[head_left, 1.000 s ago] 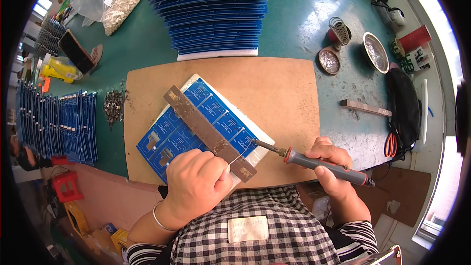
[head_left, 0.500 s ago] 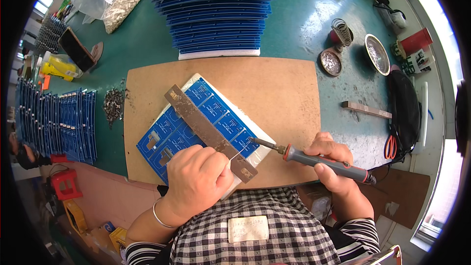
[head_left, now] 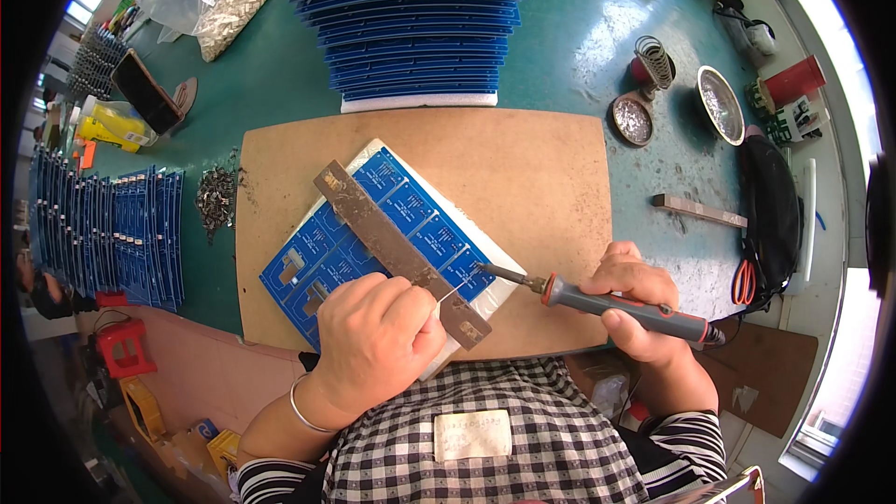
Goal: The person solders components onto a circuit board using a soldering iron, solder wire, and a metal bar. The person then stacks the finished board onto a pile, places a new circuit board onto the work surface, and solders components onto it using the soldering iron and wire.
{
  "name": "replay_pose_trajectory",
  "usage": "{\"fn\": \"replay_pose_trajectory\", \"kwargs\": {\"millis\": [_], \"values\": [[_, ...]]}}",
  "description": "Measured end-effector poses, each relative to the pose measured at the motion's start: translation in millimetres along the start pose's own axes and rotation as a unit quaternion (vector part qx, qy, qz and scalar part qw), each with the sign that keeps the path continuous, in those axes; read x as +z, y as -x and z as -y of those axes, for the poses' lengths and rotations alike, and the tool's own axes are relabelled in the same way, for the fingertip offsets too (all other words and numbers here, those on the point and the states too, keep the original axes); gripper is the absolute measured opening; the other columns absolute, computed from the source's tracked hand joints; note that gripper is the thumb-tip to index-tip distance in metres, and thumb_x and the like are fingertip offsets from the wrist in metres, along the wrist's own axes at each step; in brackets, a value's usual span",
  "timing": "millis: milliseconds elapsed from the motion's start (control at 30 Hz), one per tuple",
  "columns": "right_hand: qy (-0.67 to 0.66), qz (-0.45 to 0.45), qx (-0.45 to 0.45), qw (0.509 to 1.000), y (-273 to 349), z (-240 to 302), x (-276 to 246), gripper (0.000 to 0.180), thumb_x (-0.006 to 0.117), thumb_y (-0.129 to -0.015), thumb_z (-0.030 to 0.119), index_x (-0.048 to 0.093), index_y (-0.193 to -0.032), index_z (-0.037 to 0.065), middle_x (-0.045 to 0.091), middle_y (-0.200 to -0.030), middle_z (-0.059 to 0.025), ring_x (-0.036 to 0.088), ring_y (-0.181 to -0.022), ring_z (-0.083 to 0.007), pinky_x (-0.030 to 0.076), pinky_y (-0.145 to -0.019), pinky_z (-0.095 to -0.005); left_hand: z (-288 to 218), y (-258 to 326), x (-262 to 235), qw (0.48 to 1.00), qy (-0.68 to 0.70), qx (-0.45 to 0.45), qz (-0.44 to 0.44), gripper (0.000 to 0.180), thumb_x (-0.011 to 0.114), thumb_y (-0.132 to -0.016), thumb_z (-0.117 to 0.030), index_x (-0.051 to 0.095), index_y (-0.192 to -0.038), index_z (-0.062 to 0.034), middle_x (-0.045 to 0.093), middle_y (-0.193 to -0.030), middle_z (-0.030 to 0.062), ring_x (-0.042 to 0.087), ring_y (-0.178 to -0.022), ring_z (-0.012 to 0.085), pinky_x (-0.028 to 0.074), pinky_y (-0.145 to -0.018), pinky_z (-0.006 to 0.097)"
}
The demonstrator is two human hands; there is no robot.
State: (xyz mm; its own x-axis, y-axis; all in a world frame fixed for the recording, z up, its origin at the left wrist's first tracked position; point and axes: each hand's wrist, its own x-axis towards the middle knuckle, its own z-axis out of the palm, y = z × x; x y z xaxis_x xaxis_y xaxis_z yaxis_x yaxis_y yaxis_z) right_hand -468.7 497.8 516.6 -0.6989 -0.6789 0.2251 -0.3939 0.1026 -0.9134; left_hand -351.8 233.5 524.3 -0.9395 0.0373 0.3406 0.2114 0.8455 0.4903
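Observation:
A blue circuit board (head_left: pixel 409 207) lies slanted on a white pad (head_left: pixel 504 293), with a rusty flat metal bar (head_left: pixel 397 247) across it. My left hand (head_left: pixel 378 336) is closed in a fist over the board's near edge. A thin solder wire (head_left: pixel 449 298) sticks out of it, pointing at the board's right corner. In my right hand (head_left: pixel 644 303) is a grey soldering iron (head_left: pixel 597 301), gripped like a pen. Its tip touches or nearly touches the board near that corner. Two components sit in the board's left part.
Under the pad is a brown work board (head_left: pixel 532 177). Beyond it rises a stack of blue boards (head_left: pixel 415 47); more boards (head_left: pixel 112 238) stand at left beside loose metal parts (head_left: pixel 216 198). An iron stand (head_left: pixel 653 65), a metal bowl (head_left: pixel 719 105) and red-handled scissors (head_left: pixel 743 282) are at right.
My right hand and the iron's handle have shifted slightly to the right. The iron's tip stays at the board's right corner, and my left hand has barely moved.

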Motion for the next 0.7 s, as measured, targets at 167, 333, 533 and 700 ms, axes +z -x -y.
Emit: {"fn": "replay_pose_trajectory", "kwargs": {"millis": [167, 333, 533, 700], "values": [[0.014, 0.014, -0.013, 1.000, -3.8, 2.2, -3.6, 0.033, 0.065, -0.074, 0.029, 0.070, -0.089, 0.000, 0.068, -0.076, -0.0094, 0.056, -0.062, -0.0208, 0.039, -0.075, -0.0342, 0.0, 0.1, 1.3, 1.000, -0.001, -0.001, 0.004, 0.017, 0.065, -0.063, 0.002, 0.053, -0.071, -0.0078, 0.050, -0.060, 0.0071, 0.050, -0.053, 0.0273, 0.039, -0.048, 0.037], [0.028, 0.045, -0.011, 0.999, -11.0, 1.7, -6.5, 0.032, 0.065, -0.074, 0.028, 0.069, -0.090, 0.000, 0.068, -0.076, -0.0096, 0.057, -0.064, -0.0208, 0.040, -0.076, -0.0340, 0.7, -0.7, 3.7, 1.000, -0.012, -0.003, -0.002, 0.017, 0.065, -0.062, 0.002, 0.053, -0.071, -0.0076, 0.050, -0.061, 0.0071, 0.050, -0.054, 0.0273, 0.039, -0.048, 0.037], [0.026, 0.048, -0.018, 0.998, -17.6, 3.4, -6.1, 0.031, 0.065, -0.074, 0.027, 0.069, -0.090, 0.001, 0.068, -0.077, -0.0097, 0.057, -0.064, -0.0208, 0.040, -0.076, -0.0342, 0.5, -2.4, 6.0, 1.000, -0.012, -0.007, -0.006, 0.017, 0.064, -0.062, 0.002, 0.053, -0.070, -0.0077, 0.050, -0.060, 0.0072, 0.051, -0.054, 0.0274, 0.039, -0.048, 0.037], [0.033, 0.047, -0.036, 0.998, -13.1, 3.0, -10.0, 0.029, 0.065, -0.074, 0.027, 0.069, -0.089, 0.002, 0.066, -0.073, -0.0076, 0.057, -0.062, -0.0200, 0.039, -0.075, -0.0343, -0.6, -0.6, 4.8, 1.000, -0.010, -0.001, -0.001, 0.016, 0.064, -0.062, 0.002, 0.053, -0.069, -0.0077, 0.051, -0.060, 0.0069, 0.051, -0.053, 0.0272, 0.040, -0.048, 0.037]]}}
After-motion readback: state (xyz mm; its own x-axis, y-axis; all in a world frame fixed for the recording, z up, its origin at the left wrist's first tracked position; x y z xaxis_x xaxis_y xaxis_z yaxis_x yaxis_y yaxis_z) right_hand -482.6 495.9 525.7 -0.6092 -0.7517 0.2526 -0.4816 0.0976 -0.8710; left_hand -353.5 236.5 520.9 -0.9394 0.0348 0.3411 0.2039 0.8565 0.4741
